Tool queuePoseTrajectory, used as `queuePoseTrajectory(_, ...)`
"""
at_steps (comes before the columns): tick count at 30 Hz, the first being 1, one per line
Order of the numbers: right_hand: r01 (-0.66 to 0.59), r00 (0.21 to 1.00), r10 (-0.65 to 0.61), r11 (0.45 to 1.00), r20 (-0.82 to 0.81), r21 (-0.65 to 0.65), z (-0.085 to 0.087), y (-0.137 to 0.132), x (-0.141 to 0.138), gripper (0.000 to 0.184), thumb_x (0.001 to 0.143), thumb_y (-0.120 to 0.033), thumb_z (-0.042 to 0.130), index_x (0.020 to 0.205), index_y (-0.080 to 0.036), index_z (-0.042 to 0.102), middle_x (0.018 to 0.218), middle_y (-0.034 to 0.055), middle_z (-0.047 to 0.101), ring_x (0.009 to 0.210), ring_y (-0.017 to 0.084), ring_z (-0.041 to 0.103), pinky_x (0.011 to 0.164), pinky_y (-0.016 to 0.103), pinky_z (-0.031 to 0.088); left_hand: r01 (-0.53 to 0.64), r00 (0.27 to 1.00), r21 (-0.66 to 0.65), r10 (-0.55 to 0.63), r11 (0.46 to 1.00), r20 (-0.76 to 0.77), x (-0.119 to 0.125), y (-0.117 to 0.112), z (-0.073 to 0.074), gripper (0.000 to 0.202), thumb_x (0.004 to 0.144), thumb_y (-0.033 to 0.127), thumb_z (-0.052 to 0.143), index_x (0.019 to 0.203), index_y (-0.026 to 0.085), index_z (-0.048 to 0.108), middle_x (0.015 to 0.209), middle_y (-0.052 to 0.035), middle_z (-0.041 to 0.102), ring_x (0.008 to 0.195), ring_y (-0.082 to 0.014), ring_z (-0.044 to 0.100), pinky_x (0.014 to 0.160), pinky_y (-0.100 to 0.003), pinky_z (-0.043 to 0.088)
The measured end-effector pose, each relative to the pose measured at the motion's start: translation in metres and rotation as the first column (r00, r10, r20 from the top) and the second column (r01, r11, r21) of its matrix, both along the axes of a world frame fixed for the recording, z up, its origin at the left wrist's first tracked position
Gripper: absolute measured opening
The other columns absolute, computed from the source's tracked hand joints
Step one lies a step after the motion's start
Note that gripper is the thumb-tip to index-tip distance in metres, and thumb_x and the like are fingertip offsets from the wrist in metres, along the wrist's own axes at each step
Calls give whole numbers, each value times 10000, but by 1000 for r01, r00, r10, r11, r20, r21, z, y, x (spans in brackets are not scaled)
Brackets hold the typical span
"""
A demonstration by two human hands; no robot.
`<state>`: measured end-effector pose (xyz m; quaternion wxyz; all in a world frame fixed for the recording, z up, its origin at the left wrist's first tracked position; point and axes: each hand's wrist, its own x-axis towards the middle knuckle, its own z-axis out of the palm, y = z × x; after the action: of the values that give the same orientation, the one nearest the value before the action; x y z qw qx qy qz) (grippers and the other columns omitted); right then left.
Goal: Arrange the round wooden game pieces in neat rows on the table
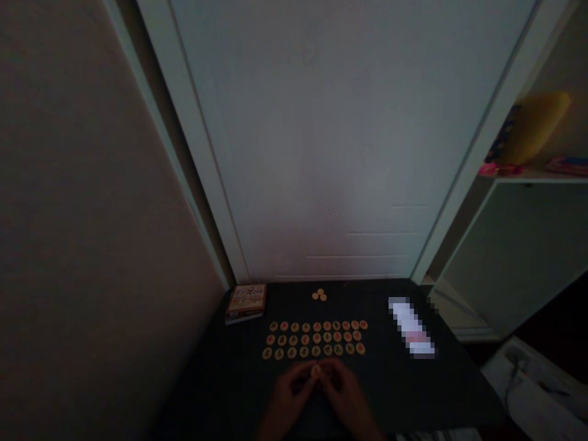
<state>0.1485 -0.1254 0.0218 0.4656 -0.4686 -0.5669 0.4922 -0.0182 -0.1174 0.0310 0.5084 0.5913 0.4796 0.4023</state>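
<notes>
My left hand and my right hand meet at the near side of the dark table. Between their fingertips is a round, pale Chinese chess piece, pinched from both sides. Just beyond the hands, several Chinese chess pieces lie flat in three rows, their red or dark characters facing up. Farther back sits a small cluster of three plain-looking pale discs, close together.
A box with printed lettering rests at the table's back left corner. On the right side lies a bright, pixelated long object. A white panel rises behind the dark tabletop. Shelving with a yellow item stands at right.
</notes>
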Motion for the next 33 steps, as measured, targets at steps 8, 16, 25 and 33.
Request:
queuePoseTrajectory(8,55,998,-57,998,26,40,-5,2,2,406,858,-607,616,987,-242,738,945,67,782,882,251,722,808,340,560,-94,996,-20,93,995,-11,9,0,-9,460,796,596,683,1036,211,758,1027,-87,806,949,-251,752,865,-305,596)
queuePoseTrajectory(16,38,999,-39,999,35,17,-8,-3,3,411,855,-607,622,1014,-245,735,948,61,781,887,255,725,816,337,557,-112,994,7,113,994,-14,10,-1,-7,412,827,571,657,984,210,778,986,-71,812,929,-255,746,845,-301,586)
queuePoseTrajectory(25,25,1000,-25,1000,14,-17,-5,-2,3,392,877,-589,608,1007,-238,724,933,54,774,884,246,721,818,326,548,-79,997,-14,78,997,-16,5,-3,-11,461,859,581,611,1098,213,754,1037,-77,800,891,-251,745,779,-311,600)
queuePoseTrajectory(33,28,999,-29,999,-29,-23,-4,-3,5,378,877,-564,626,1017,-225,718,970,66,776,904,244,724,814,315,552,-70,998,-2,70,998,2,6,-8,-6,396,857,520,662,1131,246,739,1148,-72,771,1061,-259,710,955,-346,550)
